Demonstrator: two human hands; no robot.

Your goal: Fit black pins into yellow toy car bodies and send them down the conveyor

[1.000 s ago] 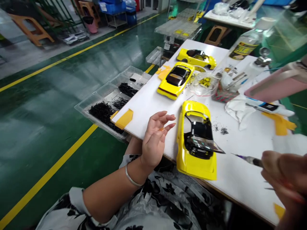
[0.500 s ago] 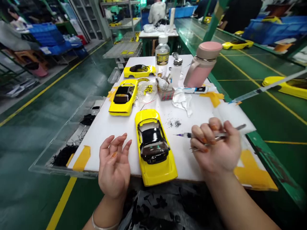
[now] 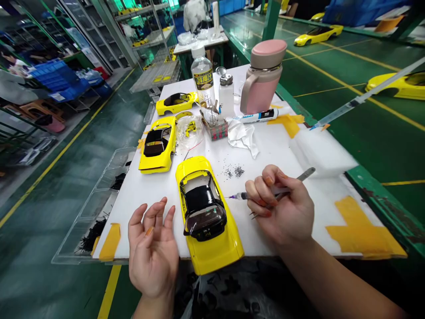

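Note:
A yellow model car body (image 3: 215, 254) with a black roof lies on the white board (image 3: 212, 148), between my two hands. To its left, my left hand (image 3: 154, 250) is palm up with fingers apart and holds nothing. My right hand (image 3: 282, 208), to the right of the car, is closed round a syringe (image 3: 239, 196) with a purple tip and metal tweezers (image 3: 306, 173). The syringe tip points left, close to the car's side. Small black bits (image 3: 237, 171) are scattered on the board above my right hand.
Two more yellow car bodies (image 3: 157, 146) (image 3: 175, 103) stand at the back left. Behind are a clear bottle (image 3: 203, 77), a pink flask (image 3: 264, 79), a small box (image 3: 217, 132), a marker tube (image 3: 257, 116) and crumpled tissue (image 3: 242, 137). A clear tray (image 3: 73, 226) with black parts sits left.
The view has shifted, so the board and its objects appear displaced. My right hand, with the syringe and tweezers, appears nearer the car. My left hand keeps its open pose.

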